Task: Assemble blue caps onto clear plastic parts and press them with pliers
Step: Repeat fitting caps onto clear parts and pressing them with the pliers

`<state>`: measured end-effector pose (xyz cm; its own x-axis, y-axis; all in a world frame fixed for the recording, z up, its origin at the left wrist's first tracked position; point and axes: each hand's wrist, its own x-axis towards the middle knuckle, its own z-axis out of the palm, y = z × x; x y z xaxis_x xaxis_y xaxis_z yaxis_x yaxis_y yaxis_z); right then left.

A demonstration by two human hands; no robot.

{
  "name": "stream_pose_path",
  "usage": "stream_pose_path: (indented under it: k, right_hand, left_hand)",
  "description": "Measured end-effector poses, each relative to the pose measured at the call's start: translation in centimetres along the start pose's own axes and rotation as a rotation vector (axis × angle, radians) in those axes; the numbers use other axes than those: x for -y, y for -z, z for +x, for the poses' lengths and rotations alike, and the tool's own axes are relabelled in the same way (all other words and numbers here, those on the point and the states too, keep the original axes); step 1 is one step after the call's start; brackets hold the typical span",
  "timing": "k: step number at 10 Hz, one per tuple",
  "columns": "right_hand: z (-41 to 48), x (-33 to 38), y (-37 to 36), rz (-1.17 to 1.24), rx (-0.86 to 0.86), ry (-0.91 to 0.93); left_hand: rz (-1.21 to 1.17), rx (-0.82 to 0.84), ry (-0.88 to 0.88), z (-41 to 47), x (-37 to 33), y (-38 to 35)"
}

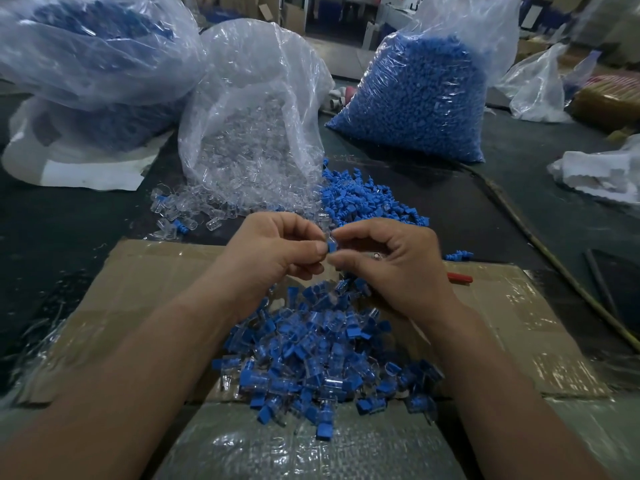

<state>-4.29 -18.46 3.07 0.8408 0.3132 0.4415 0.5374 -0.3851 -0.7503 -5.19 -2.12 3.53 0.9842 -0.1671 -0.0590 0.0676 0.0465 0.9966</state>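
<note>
- Your left grip and right grip meet fingertip to fingertip above the far edge of the cardboard sheet.
- Left grip: thumb and forefinger are curled in, pinching the blue cap.
- Right grip: forefinger and thumb are closed on the clear part, which touches the cap's top. How far the cap is seated, you cannot tell.
- A red handle pokes out beyond your right grip and lies on the cardboard. The rest of the tool is hidden.
- The pile of capped pieces lies on the cardboard between your forearms, below both grips.
- Loose blue caps are heaped on the dark table just beyond your grips.
- The open bag of clear parts is behind them, spilling toward you.
- A full bag of blue caps stands farther back on the right.
- Another bag with blue contents is at the far left.
</note>
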Motion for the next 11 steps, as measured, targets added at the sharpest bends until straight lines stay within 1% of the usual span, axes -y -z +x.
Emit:
stream_pose_path:
  k: [1, 2, 3, 4, 5, 8, 10, 11]
  right_hand:
    - [0.3, -0.5, 2.1, -0.082, -0.030, -0.167]
    - [0.4, -1.7, 4.8, -0.216, 0.027, -0.357]
    - [0.2, -2.4, 6.5, -0.335, 0.243, -0.547]
    - [0.1, -2.3, 6.5, -0.442, 0.474, -0.676]
    - [0.1, -2.4, 5.6, -0.569, 0.552, -0.677]
    - [0.5, -1.8, 4.8, -0.664, 0.425, -0.587]
    - [0.7, -2.2, 3.9, -0.789, 0.402, -0.522]
    - [0.6, -2.7, 4.2, -0.791, 0.356, -0.469]
  left_hand:
    - [-0.020, -0.053, -0.028, 0.1, 0.0, 0.2]
    - [-0.027, -0.086, -0.056, 0.1, 0.0, 0.6]
    - [-0.031, -0.094, -0.063, 0.2, 0.0, 0.6]
    - [-0.022, -0.095, -0.071, 0.4, 0.2, 0.7]
    - [-0.026, -0.089, -0.076, 0.5, 0.2, 0.7]
    - [-0.024, -0.082, -0.078, 0.5, 0.3, 0.5]
    - [-0.033, -0.087, -0.083, 0.5, 0.3, 0.6]
    - [-0.036, -0.087, -0.095, 0.5, 0.3, 0.5]
